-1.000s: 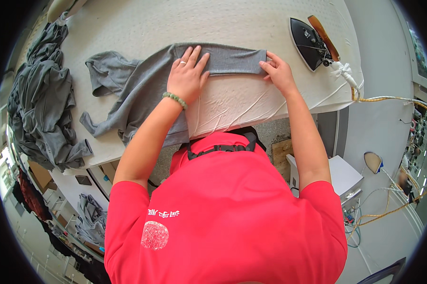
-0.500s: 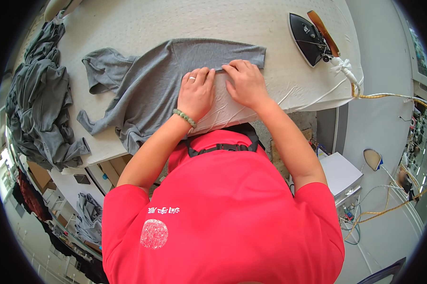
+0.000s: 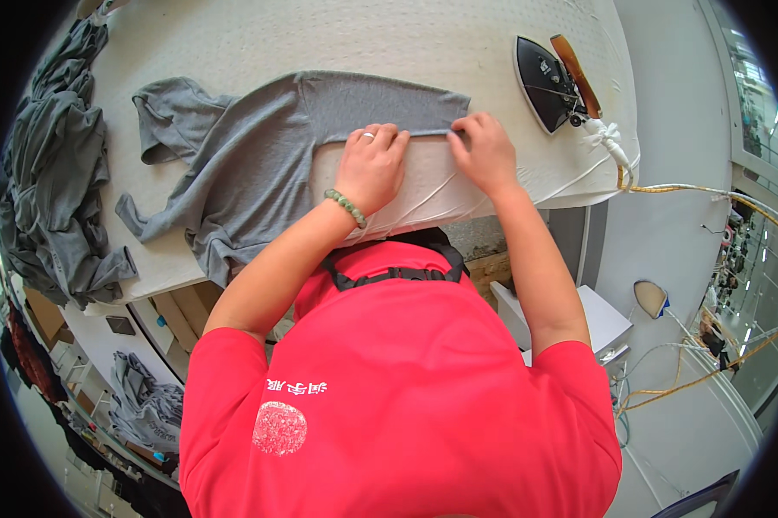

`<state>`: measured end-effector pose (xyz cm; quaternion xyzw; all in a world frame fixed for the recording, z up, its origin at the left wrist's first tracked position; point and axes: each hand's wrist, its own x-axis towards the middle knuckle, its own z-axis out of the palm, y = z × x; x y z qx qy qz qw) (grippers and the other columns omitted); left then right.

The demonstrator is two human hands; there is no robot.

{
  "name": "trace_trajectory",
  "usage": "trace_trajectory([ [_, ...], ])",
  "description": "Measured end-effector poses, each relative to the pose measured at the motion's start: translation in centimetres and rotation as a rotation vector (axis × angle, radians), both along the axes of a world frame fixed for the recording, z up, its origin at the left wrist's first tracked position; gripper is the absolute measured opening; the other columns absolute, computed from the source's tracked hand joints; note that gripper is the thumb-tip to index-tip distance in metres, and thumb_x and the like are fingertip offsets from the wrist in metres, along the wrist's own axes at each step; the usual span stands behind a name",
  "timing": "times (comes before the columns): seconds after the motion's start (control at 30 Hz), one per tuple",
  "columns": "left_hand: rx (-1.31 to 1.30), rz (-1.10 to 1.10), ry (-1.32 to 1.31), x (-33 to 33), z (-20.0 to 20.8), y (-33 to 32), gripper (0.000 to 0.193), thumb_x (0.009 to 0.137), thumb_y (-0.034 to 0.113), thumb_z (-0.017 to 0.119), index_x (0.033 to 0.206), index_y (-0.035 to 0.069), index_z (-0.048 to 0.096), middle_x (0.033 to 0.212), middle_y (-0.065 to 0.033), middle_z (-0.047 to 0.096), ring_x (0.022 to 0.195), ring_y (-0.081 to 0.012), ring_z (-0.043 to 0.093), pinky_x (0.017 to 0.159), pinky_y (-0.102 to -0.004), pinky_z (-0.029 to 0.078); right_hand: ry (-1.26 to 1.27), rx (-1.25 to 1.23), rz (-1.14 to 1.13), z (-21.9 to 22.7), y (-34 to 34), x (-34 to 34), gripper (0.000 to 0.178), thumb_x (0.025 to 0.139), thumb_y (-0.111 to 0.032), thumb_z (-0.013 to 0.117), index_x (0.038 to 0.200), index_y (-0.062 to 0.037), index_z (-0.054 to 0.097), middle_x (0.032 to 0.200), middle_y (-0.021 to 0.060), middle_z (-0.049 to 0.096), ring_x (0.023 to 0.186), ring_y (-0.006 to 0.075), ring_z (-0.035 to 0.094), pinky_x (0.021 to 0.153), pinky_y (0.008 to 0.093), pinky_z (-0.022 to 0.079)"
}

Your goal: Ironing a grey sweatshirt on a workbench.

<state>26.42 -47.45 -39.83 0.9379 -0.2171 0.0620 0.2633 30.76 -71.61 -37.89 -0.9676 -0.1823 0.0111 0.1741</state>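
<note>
your left hand (image 3: pixel 373 168) with fingers curled at the grey garment's (image 3: pixel 255 160) sleeve edge, its hold hard to tell, your right hand (image 3: pixel 487 155) pinching that sleeve's end, the garment spread across the white table (image 3: pixel 389 43), crumpled grey clothes (image 3: pixel 52 190) farther left, black iron (image 3: pixel 541 85) beyond at right

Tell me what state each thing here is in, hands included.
Gray garment, spread out, body wrinkled
Sleeve, extended rightward, mostly smooth
Left hand, fingers at the sleeve's near edge
Right hand, at the sleeve's end corner
Iron, set down on the table, unheld; heat cannot be told
Garment pile, crumpled
Strap buckle, fastened
</note>
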Motion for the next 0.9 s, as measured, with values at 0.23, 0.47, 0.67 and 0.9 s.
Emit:
trace_trajectory([
  [0.23, -0.045, -0.003, 0.037, 1.2, -0.6, -6.8, 0.044, 0.085, 0.016, 0.071, 0.128, 0.007, 0.068, 0.122, -0.0103, 0.065, 0.118, -0.0280, 0.061, 0.104, -0.0447, 0.045, 0.196, 0.334, -0.316, -1.4, -2.6, 5.2, 0.024, 0.094, -0.024, 0.076, 0.109, -0.0059, 0.074, 0.099, 0.0132, 0.072, 0.089, 0.0304, 0.072, 0.080, 0.0404, 0.057],
  [0.47, -0.041, 0.110, -0.015, 0.4, -0.1, -8.9, 0.038, 0.086, 0.016, 0.067, 0.123, 0.007, 0.070, 0.117, -0.0105, 0.065, 0.115, -0.0275, 0.062, 0.103, -0.0446, 0.045, 0.016, 0.069, 0.002, -1.5, -1.6, 7.9, 0.025, 0.093, -0.017, 0.074, 0.115, -0.0064, 0.073, 0.115, 0.0124, 0.073, 0.105, 0.0301, 0.070, 0.093, 0.0419, 0.055],
  [0.67, -0.003, 0.133, -0.013, -0.4, 0.0, -9.8, 0.041, 0.086, 0.016, 0.068, 0.126, 0.008, 0.070, 0.122, -0.0109, 0.064, 0.120, -0.0279, 0.061, 0.107, -0.0449, 0.044, -0.317, 0.175, 0.576, -3.6, -5.7, 7.4, 0.030, 0.091, -0.009, 0.071, 0.120, -0.0081, 0.072, 0.129, 0.0114, 0.070, 0.120, 0.0300, 0.065, 0.104, 0.0435, 0.051],
  [0.9, 0.007, 0.180, -0.002, -0.8, 0.0, -10.1, 0.045, 0.084, 0.015, 0.072, 0.129, 0.010, 0.069, 0.125, -0.0102, 0.063, 0.123, -0.0284, 0.059, 0.109, -0.0448, 0.044, -0.543, -0.032, 0.278, 5.5, -13.3, 13.2, 0.043, 0.092, -0.011, 0.069, 0.134, -0.0073, 0.066, 0.132, 0.0164, 0.065, 0.126, 0.0328, 0.062, 0.108, 0.0456, 0.048],
])
